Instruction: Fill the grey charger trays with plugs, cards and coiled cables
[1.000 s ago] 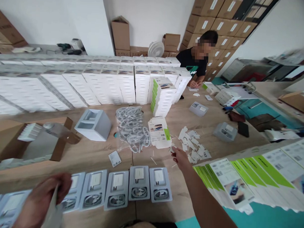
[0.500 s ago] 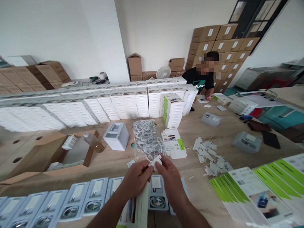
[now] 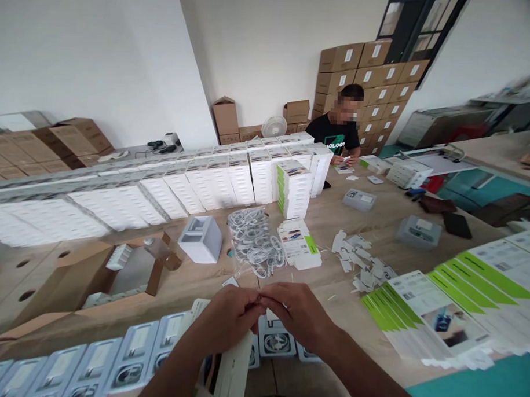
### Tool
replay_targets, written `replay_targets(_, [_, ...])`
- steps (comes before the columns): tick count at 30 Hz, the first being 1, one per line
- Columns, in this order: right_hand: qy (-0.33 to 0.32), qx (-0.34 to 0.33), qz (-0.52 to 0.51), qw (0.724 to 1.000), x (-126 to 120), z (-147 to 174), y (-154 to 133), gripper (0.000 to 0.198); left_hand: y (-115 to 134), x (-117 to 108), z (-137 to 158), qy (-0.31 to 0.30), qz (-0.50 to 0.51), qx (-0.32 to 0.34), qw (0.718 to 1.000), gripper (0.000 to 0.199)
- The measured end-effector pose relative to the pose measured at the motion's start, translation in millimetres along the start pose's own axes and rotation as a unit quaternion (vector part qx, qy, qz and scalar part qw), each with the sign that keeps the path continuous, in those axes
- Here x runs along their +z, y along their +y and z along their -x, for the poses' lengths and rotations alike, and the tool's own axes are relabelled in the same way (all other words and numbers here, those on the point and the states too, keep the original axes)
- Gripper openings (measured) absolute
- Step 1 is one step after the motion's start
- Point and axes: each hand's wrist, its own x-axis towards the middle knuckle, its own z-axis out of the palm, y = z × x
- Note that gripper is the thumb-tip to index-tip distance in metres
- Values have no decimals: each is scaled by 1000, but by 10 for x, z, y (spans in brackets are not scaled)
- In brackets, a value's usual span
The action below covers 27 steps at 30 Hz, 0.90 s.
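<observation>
My left hand [image 3: 232, 320] and my right hand [image 3: 296, 315] meet fingertip to fingertip above the table's near edge. Both are closed in a pinch; whatever lies between the fingers is hidden. Under my left hand and forearm is a white carton [image 3: 233, 368], tilted, with a dark opening or picture on its side; part of it is covered by the arm. Directly below my fingers sits a pale blue tray with a coiled cable [image 3: 276, 343]. Just beyond my hands lies a heap of bagged grey-white cables [image 3: 255, 241].
Filled trays [image 3: 131, 356] line the near left. An open brown carton [image 3: 86, 267] and a white box [image 3: 200, 239] stand behind. Stacked white boxes [image 3: 220, 182] form a wall. At right lie card scraps [image 3: 361, 260] and green-white sleeves [image 3: 443, 309]. A person [image 3: 337, 131] works opposite.
The small white card piece seen between my fingers is no longer visible. My hands are lower and closer together, and the white carton leans further left. The camera view has shifted slightly.
</observation>
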Motion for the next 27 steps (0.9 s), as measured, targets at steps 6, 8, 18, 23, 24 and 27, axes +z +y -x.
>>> replay_targets(6, [-10, 22, -17, 1000, -50, 31, -12, 25, -1, 23, -24, -16, -26, 16, 999, 27])
replay_targets(8, [-9, 39, -28, 999, -49, 41, -23, 24, -13, 36, -37, -21, -21, 15, 999, 28])
replay_targets(18, [41, 194, -136, 971, -46, 157, 718, 19, -186, 94, -148, -38, -1, -29, 999, 33])
replay_targets(23, [84, 408, -17, 909, -186, 411, 1907, 22, -428, 178, -249, -20, 39, -58, 997, 36])
replay_targets(24, [89, 426, 7, 900, -228, 475, 2087, 19, -457, 196, -269, -13, 50, -62, 997, 37])
replay_targets(27, [91, 462, 61, 880, -365, 627, 2412, 9, -507, 236, -303, -1, 79, -81, 994, 38])
